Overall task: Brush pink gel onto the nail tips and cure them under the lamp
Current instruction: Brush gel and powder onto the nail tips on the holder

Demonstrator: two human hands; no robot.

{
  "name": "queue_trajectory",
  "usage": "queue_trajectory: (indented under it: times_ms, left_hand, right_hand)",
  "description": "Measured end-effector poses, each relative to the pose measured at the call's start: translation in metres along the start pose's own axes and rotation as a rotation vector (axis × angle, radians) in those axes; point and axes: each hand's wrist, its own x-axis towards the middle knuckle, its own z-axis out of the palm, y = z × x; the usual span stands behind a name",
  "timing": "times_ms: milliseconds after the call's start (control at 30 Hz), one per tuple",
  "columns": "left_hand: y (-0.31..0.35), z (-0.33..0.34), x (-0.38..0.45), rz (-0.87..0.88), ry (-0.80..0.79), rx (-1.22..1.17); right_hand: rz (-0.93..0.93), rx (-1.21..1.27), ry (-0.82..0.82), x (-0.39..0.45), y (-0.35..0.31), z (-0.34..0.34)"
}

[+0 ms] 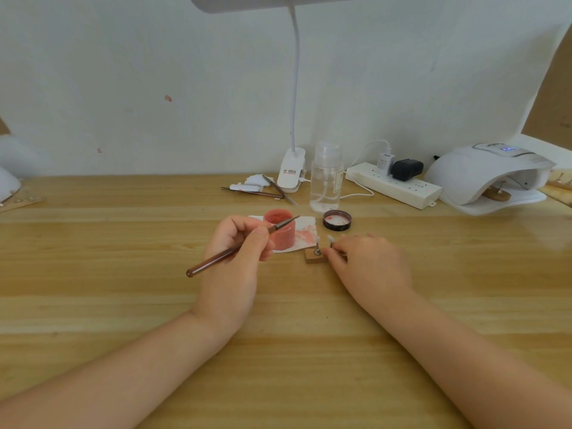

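Observation:
My left hand (238, 243) grips a brown-handled brush (216, 258), its bristle end lying over the open pink gel jar (280, 230). The jar stands on a white paper (305, 235) smeared with pink. To its right lies a small wooden holder (315, 258) with white nail tips (318, 240) on metal stands. My right hand (368, 258) pinches the holder's right end, covering part of it. The jar's black lid (337, 219) lies upturned behind. The white curing lamp (492, 178) sits at the far right with another wooden holder (496, 195) inside.
A clear pump bottle (326, 178) stands behind the lid. A clip-on desk lamp (292, 168), a few spare tools (263, 190) and a white power strip (393, 184) line the wall. More wooden pieces lie at both table edges.

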Motion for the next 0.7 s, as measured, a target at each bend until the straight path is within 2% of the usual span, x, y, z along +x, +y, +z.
queue_trajectory:
  times_ms: [233, 400, 533, 700]
  left_hand:
    - [0.005, 0.001, 0.002, 0.004, 0.009, 0.028]
    - [0.021, -0.002, 0.029, -0.053, -0.029, 0.161]
    - [0.027, -0.004, 0.059, -0.086, -0.038, 0.413]
    - [0.026, 0.001, 0.087, -0.167, -0.137, 0.733]
  right_hand:
    - [-0.056, 0.049, 0.097, -0.003, -0.004, -0.002]
    - [-0.101, 0.269, 0.262, -0.009, -0.005, -0.004]
    - [-0.113, 0.456, 0.276, -0.011, -0.007, -0.001]
    - [-0.089, 0.624, 0.259, -0.008, -0.006, 0.002]
